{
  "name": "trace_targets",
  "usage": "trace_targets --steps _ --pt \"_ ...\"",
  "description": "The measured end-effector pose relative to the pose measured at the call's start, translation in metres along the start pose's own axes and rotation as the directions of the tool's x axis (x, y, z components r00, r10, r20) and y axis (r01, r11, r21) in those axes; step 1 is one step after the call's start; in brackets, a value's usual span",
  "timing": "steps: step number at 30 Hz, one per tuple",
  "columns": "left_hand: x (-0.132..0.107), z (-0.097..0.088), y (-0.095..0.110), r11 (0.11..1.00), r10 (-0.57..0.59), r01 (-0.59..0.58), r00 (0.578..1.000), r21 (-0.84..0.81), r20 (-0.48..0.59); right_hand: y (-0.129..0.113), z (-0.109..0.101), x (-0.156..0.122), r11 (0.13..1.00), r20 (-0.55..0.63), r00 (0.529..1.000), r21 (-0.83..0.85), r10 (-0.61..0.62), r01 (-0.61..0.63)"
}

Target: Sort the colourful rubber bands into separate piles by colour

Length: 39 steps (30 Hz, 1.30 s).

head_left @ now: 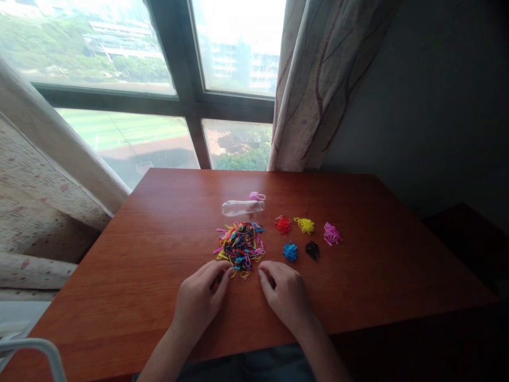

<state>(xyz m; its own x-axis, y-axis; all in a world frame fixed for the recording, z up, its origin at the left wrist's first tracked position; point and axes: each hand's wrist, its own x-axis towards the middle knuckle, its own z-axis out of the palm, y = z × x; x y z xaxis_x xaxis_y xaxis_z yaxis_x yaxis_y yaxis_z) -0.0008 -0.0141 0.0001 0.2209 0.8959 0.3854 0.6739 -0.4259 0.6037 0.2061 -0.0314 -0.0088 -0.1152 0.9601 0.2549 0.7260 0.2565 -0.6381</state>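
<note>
A mixed heap of small coloured rubber bands (239, 245) lies mid-table. My left hand (201, 297) rests just below its near left edge, fingers curled toward a yellow band. My right hand (284, 292) sits at the heap's near right edge, fingers bent; whether either hand pinches a band is hidden. To the right lie sorted little piles: red (282, 224), yellow (304, 225), pink (331, 234), blue (290, 251) and black (312, 250). A clear plastic bottle (242, 207) lies on its side behind the heap, with a pink cap (256, 196) beside it.
The brown wooden table (159, 249) stands against a large window (167, 79). Curtains (322, 85) hang at the right and left. A grey chair back (35, 353) shows at the lower left. A dark wall is at the right.
</note>
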Motion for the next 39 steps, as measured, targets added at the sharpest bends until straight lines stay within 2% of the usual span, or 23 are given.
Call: trace_targets --steps 7,11,15,19,24,28,32,36,39 --pt "0.006 -0.001 0.008 0.997 0.005 -0.008 0.999 -0.079 -0.043 -0.002 -0.001 -0.009 1.000 0.010 1.000 -0.027 -0.013 0.014" --pt "0.022 0.007 0.020 0.994 0.067 -0.061 0.996 -0.087 0.063 -0.003 -0.001 -0.012 0.999 0.013 1.000 -0.030 -0.022 0.023" --pt "0.041 0.017 0.031 0.996 0.090 -0.094 0.982 0.012 0.168 -0.003 -0.001 -0.011 0.999 0.014 1.000 -0.026 -0.019 0.020" --pt "0.047 0.020 0.030 0.994 0.068 -0.083 0.982 0.075 0.177 -0.003 -0.002 -0.009 1.000 0.022 1.000 -0.022 -0.021 0.021" --pt "0.043 0.016 0.024 0.997 0.059 -0.066 0.982 0.035 0.177 -0.005 -0.004 -0.009 0.999 0.026 0.999 -0.033 -0.024 0.025" --pt "0.055 0.020 0.034 0.998 0.070 -0.070 0.975 -0.005 0.209 -0.006 -0.004 -0.013 0.998 0.034 0.999 -0.055 -0.017 0.019" --pt "0.077 0.036 0.056 0.983 0.181 -0.174 0.940 -0.048 0.289 -0.006 -0.002 -0.018 0.995 0.033 0.999 -0.097 0.002 0.001" --pt "0.094 0.055 0.073 0.949 0.270 -0.311 0.882 0.046 0.387 -0.006 -0.002 -0.018 0.989 0.040 0.999 -0.150 0.017 -0.010" --pt "0.098 0.064 0.077 0.932 0.279 -0.348 0.868 0.103 0.410 -0.005 -0.002 -0.018 0.986 0.033 0.999 -0.167 0.020 -0.015"
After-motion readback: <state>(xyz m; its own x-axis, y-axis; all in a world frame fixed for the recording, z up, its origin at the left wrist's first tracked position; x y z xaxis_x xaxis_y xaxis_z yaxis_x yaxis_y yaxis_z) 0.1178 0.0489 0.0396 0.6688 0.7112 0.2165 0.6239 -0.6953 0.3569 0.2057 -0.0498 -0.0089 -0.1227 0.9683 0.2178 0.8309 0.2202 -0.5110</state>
